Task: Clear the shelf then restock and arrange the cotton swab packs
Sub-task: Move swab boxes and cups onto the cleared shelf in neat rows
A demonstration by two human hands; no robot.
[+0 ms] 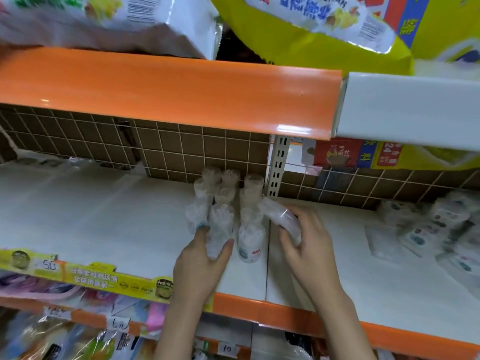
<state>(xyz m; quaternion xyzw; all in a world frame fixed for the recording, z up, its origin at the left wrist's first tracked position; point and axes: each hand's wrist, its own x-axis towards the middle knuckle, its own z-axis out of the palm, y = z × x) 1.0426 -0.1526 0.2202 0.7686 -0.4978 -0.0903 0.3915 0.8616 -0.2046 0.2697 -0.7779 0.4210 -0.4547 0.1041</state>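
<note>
Several clear cotton swab packs (228,188) stand in rows on the white shelf (104,219), from the brown grid back panel toward the front. My left hand (205,261) grips the front pack of the middle row (219,229) between thumb and fingers. A front pack with a white label (250,242) stands free just to its right. My right hand (309,245) holds another swab pack (280,216), tilted on its side above the shelf next to the right row.
A loose pile of flat white packets (439,227) lies at the shelf's right. A perforated metal upright (278,167) divides the back panel. Orange shelf edge (259,305) runs below; an orange upper shelf (168,92) with large snack bags overhangs. Yellow price strip (91,279) at left front.
</note>
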